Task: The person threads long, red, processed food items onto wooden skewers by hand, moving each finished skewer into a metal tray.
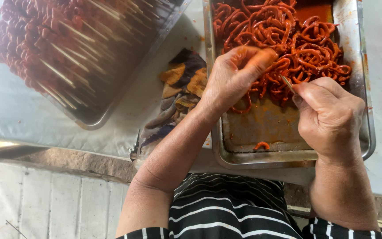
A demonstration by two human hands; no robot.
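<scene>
Left hand (pixel 237 77): pinching red strips (pixel 288 40) in the metal tray (pixel 226 146).
Right hand (pixel 328 117): gripping a skewer (pixel 288 84).
Cloth (pixel 177 95): at 9 o'clock of the tray.
Skewer tray (pixel 89 117): at 10 o'clock.

Left hand (pixel 235 75) pinched, right hand (pixel 328 117) fisted

The person wears a black garment with thin white stripes (pixel 226 208), its short sleeves leaving both forearms bare.
</scene>
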